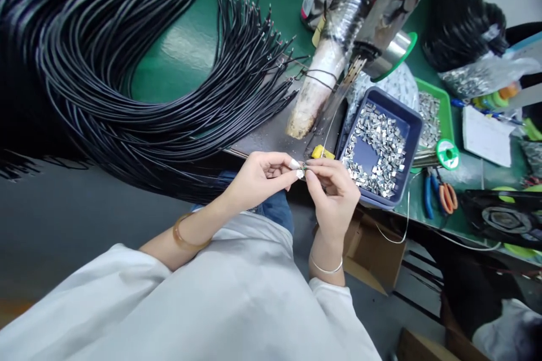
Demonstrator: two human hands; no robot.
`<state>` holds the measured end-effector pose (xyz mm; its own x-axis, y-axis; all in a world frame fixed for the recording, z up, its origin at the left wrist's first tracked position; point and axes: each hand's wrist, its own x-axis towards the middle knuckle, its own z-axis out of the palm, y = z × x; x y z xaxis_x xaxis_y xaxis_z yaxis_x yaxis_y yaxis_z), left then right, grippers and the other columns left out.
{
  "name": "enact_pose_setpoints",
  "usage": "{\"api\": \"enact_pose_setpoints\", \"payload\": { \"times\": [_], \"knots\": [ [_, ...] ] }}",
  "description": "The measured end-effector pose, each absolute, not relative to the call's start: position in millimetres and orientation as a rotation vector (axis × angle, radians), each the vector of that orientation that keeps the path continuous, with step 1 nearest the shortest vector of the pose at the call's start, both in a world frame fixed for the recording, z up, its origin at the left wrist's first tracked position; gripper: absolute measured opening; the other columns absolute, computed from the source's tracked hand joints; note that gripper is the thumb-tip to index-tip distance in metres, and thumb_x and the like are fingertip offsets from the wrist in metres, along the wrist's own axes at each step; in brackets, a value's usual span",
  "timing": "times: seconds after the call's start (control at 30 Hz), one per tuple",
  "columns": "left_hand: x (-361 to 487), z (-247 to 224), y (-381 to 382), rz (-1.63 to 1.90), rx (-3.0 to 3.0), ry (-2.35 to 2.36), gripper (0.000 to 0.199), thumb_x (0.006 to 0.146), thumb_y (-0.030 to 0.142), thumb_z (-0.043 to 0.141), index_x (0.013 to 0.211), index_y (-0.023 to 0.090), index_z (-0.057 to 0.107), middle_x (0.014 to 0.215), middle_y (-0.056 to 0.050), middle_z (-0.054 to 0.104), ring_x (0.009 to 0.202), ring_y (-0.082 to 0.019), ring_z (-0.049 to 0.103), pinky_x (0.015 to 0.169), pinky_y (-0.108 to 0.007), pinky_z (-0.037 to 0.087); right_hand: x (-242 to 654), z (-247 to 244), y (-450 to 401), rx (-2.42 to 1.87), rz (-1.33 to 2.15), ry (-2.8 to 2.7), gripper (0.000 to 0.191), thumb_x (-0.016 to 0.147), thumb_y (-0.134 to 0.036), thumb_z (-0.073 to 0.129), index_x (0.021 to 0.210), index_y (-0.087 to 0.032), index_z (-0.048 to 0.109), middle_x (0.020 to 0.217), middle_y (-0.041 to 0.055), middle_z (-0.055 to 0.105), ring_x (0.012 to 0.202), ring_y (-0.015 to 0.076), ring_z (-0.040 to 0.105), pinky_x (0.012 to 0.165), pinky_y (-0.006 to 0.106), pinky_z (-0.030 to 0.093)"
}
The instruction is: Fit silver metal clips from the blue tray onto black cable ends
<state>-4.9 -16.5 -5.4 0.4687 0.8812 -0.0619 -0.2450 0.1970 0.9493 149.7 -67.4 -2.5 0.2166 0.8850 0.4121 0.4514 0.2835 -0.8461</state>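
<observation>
Both hands meet at the table's front edge, fingertips nearly touching. My left hand (pixel 266 176) is closed in a pinch, with white coverings on its thumb and a fingertip. My right hand (pixel 332 189) pinches from the other side. Between them is a small metallic piece (pixel 303 168), mostly hidden by the fingers. Just behind the fingers lies a yellow block (pixel 322 152), with a thin wire rising from it. A blue tray (pixel 411 124) of small silver metal parts (pixel 383 144) stands right beside my right hand.
A large bundle of black cables (pixel 169 118) covers the left side. A duct nozzle (pixel 313 90) hangs over the green table (pixel 186 56). Farther right are a green tray (pixel 445 110), solder spool (pixel 447 154), pliers (pixel 447 197) and paper (pixel 486 136). A cardboard box (pixel 372 254) sits below.
</observation>
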Motion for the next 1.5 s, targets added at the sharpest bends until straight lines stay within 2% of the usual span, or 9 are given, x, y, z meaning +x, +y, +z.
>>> {"api": "enact_pose_setpoints", "payload": {
  "times": [0.2, 0.37, 0.47, 0.63, 0.8, 0.9, 1.13, 1.33, 1.5],
  "knots": [
    [-5, -7, -16, 1.038, 1.48, 0.815, 0.007, 0.083, 0.017, 0.074, 0.08, 0.012, 0.078, 0.075, -0.004, 0.077, 0.064, -0.011, 0.066, 0.06, -0.019, 0.051, 158, -3, -67, -1.349, 0.459, -1.486, 0.009, 0.089, -0.015, 0.069, 0.091, -0.023, 0.073, 0.096, 0.0013, 0.074, 0.089, 0.0133, 0.073, 0.072, 0.026, 0.064],
    [-6, -12, -16, 1.212, 2.082, 0.821, 0.01, 0.091, 0.013, 0.068, 0.087, 0.014, 0.077, 0.075, -0.004, 0.076, 0.063, -0.011, 0.065, 0.064, -0.023, 0.049, 158, 0, -72, -1.398, 0.194, -1.634, 0.017, 0.087, -0.01, 0.069, 0.096, -0.024, 0.073, 0.1, 0.0015, 0.075, 0.096, 0.0145, 0.073, 0.087, 0.033, 0.065],
    [-3, -16, -22, 1.385, 2.186, 0.807, 0.01, 0.094, 0.014, 0.065, 0.088, 0.013, 0.073, 0.076, -0.005, 0.077, 0.066, -0.013, 0.068, 0.068, -0.024, 0.052, 152, -3, -73, -1.345, 0.335, -1.463, 0.012, 0.088, -0.013, 0.069, 0.093, -0.023, 0.072, 0.103, 0.002, 0.073, 0.096, 0.0157, 0.075, 0.087, 0.034, 0.066],
    [-1, -14, -33, 1.299, 1.787, 0.749, 0.008, 0.095, 0.014, 0.061, 0.09, 0.016, 0.066, 0.075, -0.002, 0.076, 0.06, -0.009, 0.067, 0.059, -0.017, 0.052, 143, -8, -71, -1.14, 0.706, -1.236, 0.005, 0.089, -0.019, 0.069, 0.086, -0.023, 0.07, 0.105, 0.0009, 0.07, 0.094, 0.0162, 0.078, 0.084, 0.033, 0.067],
    [-6, -6, -29, 0.964, 1.21, 0.71, 0.01, 0.093, 0.022, 0.064, 0.098, 0.018, 0.056, 0.064, 0.003, 0.068, 0.042, -0.006, 0.052, 0.044, -0.016, 0.045, 142, -6, -70, -1.31, 0.441, -1.325, 0.011, 0.088, -0.016, 0.071, 0.093, -0.025, 0.074, 0.104, 0.0013, 0.072, 0.099, 0.0172, 0.075, 0.089, 0.038, 0.066],
    [-8, -2, -22, 0.908, 1.068, 0.74, 0.015, 0.089, 0.024, 0.069, 0.098, 0.015, 0.062, 0.062, 0.002, 0.068, 0.039, -0.004, 0.045, 0.039, -0.015, 0.037, 143, -5, -69, -1.324, 0.26, -1.331, 0.016, 0.093, -0.014, 0.064, 0.1, -0.025, 0.073, 0.105, 0.002, 0.074, 0.099, 0.0184, 0.075, 0.085, 0.04, 0.066],
    [-5, -3, -11, 0.943, 0.988, 0.796, 0.012, 0.072, 0.02, 0.077, 0.075, 0.014, 0.067, 0.056, 0.004, 0.057, 0.05, -0.006, 0.049, 0.049, -0.017, 0.039, 142, -5, -69, -1.215, -0.129, -1.6, 0.024, 0.085, -0.007, 0.073, 0.102, -0.024, 0.07, 0.098, 0.0013, 0.078, 0.088, 0.0153, 0.076, 0.079, 0.031, 0.065],
    [-1, -7, -5, 0.968, 1.023, 0.824, 0.008, 0.072, 0.022, 0.075, 0.075, 0.014, 0.074, 0.059, 0.002, 0.059, 0.054, -0.007, 0.05, 0.049, -0.019, 0.038, 146, -12, -65, -1.311, 0.152, -1.428, 0.012, 0.094, -0.015, 0.062, 0.101, -0.024, 0.066, 0.097, 0.0028, 0.076, 0.09, 0.0176, 0.076, 0.072, 0.033, 0.066],
    [2, -6, -2, 1.01, 1.009, 0.851, 0.012, 0.069, 0.024, 0.079, 0.069, 0.014, 0.073, 0.064, 0.001, 0.064, 0.056, -0.007, 0.051, 0.05, -0.018, 0.04, 149, -15, -61, -1.297, 0.052, -1.582, 0.012, 0.089, -0.013, 0.068, 0.094, -0.025, 0.066, 0.1, 0.001, 0.078, 0.092, 0.0164, 0.076, 0.081, 0.035, 0.065]
  ]
}}
